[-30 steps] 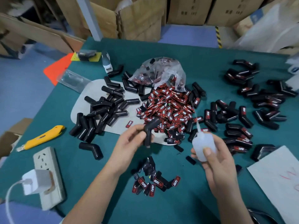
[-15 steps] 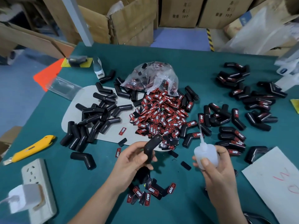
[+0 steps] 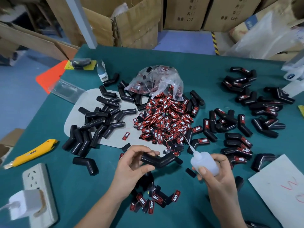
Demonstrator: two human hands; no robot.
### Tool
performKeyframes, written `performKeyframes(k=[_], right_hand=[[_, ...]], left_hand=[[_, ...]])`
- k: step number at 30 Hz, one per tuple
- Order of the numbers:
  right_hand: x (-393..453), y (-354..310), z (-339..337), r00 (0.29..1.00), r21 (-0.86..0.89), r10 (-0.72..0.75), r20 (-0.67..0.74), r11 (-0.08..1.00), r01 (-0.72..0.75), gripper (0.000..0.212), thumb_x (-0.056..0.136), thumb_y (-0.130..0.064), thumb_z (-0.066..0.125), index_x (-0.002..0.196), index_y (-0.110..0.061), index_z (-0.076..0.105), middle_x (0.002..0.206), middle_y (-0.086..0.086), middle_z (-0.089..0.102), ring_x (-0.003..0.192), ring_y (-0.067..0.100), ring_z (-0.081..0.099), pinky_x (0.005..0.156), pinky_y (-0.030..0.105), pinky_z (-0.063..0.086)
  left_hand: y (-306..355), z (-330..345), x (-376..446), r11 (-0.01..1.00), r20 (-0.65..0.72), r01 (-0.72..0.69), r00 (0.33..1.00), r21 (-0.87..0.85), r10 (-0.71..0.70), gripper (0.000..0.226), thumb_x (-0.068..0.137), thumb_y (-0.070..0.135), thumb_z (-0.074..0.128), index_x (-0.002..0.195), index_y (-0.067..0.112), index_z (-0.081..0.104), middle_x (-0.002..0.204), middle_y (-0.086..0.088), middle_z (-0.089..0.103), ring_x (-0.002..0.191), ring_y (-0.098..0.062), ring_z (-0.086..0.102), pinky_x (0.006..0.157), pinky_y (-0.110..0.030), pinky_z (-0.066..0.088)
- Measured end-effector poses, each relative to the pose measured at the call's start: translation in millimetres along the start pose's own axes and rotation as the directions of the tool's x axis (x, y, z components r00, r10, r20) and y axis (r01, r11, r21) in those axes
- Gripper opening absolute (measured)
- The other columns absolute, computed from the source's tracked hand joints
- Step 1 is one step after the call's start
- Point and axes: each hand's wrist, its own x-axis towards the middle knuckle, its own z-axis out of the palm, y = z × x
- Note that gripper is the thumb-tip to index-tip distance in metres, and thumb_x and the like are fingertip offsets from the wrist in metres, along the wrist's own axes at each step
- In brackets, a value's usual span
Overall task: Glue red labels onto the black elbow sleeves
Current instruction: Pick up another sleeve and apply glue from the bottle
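The wide teal-green felt table [image 3: 205, 66] is crowded from edge to edge, and that crowding is the first hazard: any glue drip falling from here lands on cloth or on loose parts. To the left a heap of bare black rubber elbow sleeves [image 3: 97, 127] sprawls over a pale grey mat [image 3: 82, 104]; to the right lie the finished black sleeves with red labels already on them [image 3: 243, 142], near enough that a stray elbow could knock them while the glue may not have set. In the middle a pile of small red-and-black woven labels [image 3: 166, 122] spills from a crumpled clear plastic bag [image 3: 154, 79], and the bottle's nozzle points straight over it, so a careless squeeze would likely gum several labels together. The left hand [image 3: 131, 167] has its fingers and thumb curled round one black angled elbow sleeve [image 3: 158, 159], held just above the table in front of the person; the hold looks light, and the sleeve could roll as glue is applied. The right hand [image 3: 218, 178] is wrapped round a small translucent white squeeze bottle with a long thin nozzle [image 3: 204, 162], thumb pressed on its side. A few more labels [image 3: 154, 201] lie scattered below the hands, right where the wrists might drag them.
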Motion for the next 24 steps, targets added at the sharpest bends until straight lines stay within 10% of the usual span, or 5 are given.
performKeyframes(k=[16,24], right_hand=[[0.8,5.2,-3.8,1.0,-0.009,-0.005,0.016,1.0,0.005,0.023,0.082,-0.027,0.075,0.103,-0.032,0.065,0.09,0.025,0.061,0.066,0.017,0.055,0.065,0.021,0.051],[0.4,3.8,-2.3,1.0,-0.012,-0.013,0.024,1.0,0.013,0.038,0.071,-0.046,0.082,0.104,-0.033,0.066,0.084,0.006,0.064,0.065,0.016,0.054,0.064,0.02,0.051]], left_hand=[[0.4,-1.6,-0.8,0.961,0.167,0.16,0.978,-0.227,-0.124,0.044,0.099,0.01,0.063,0.143,0.014,0.059,0.117,-0.009,0.066,0.112,-0.026,0.065,0.101,-0.043,0.052],[-4.6,-3.0,1.3,0.958,0.24,0.195,0.96,-0.21,-0.143,0.048,0.11,0.02,0.053,0.156,0.015,0.044,0.13,-0.018,0.061,0.096,-0.023,0.055,0.091,-0.039,0.049]])
